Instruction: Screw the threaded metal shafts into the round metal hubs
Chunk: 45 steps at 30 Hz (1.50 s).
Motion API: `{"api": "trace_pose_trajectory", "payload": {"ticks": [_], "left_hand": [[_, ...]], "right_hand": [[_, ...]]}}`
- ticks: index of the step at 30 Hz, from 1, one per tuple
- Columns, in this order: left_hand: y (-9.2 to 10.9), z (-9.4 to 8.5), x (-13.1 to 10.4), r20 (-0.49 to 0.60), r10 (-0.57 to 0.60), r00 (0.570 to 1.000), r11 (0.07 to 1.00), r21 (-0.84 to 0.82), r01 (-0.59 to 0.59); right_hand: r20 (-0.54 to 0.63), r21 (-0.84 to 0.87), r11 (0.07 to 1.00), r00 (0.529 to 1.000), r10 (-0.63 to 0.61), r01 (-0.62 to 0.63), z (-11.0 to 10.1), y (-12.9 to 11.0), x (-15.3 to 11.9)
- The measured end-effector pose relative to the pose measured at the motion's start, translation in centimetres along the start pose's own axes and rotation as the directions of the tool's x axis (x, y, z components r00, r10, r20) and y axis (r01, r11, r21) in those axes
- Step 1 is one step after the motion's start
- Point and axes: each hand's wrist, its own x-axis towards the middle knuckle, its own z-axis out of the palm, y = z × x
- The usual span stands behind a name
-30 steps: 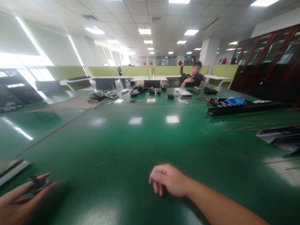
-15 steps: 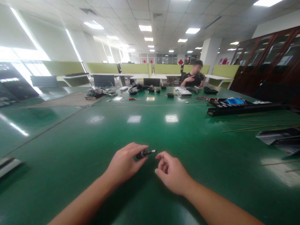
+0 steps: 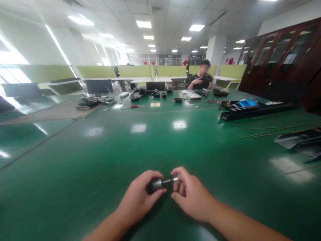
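Between the thumb and fingers of my left hand (image 3: 140,194) is a short dark tool (image 3: 157,183) with a silver collar and a thin shaft whose bright tip points right. My right hand (image 3: 192,194) is beside that tip, its thumb and index finger apart and the other fingers curled. Whether the right fingers touch the tip is hard to tell. Both hands are low over the glossy green table (image 3: 112,150).
An orange screwdriver (image 3: 135,106), black parts and a white box (image 3: 193,97) lie at the far side. On the right are a black channel (image 3: 253,112), thin rods (image 3: 271,128) and metal pieces (image 3: 293,140). A person (image 3: 200,78) sits across the table.
Both hands appear lower and farther right in view. The tool's shaft tip is now close to my right fingers, and more of its silver collar shows. The camera view has shifted slightly.
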Motion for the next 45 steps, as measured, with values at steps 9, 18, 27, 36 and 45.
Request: {"api": "trace_pose_trajectory", "payload": {"ticks": [9,18,27,36,45], "left_hand": [[0.4,0.2,-0.1,0.031,0.117,0.993,0.99,-0.081,-0.114],[0.7,0.2,-0.1,0.063,0.181,0.981,0.982,-0.066,-0.177],[0.9,0.4,-0.1,0.179,0.09,0.98,0.995,-0.069,-0.079],[1.2,0.4,-0.1,0.197,0.083,0.977,0.995,-0.077,-0.069],[1.3,0.6,-0.1,0.165,0.107,0.98,0.993,-0.056,-0.099]], "right_hand": [[0.022,-0.003,1.0,1.0,-0.017,0.017,-0.1,0.1,-0.4],[0.032,-0.003,0.998,0.998,-0.057,0.057,-0.2,-0.2,-0.6],[0.023,-0.005,0.997,0.997,-0.074,0.074,-0.2,-0.4,-0.6],[0.007,-0.025,0.995,0.996,-0.093,0.093,-0.5,-0.5,-0.4],[0.013,-0.011,0.996,0.996,-0.088,0.088,-0.4,-0.7,-0.5]]}}
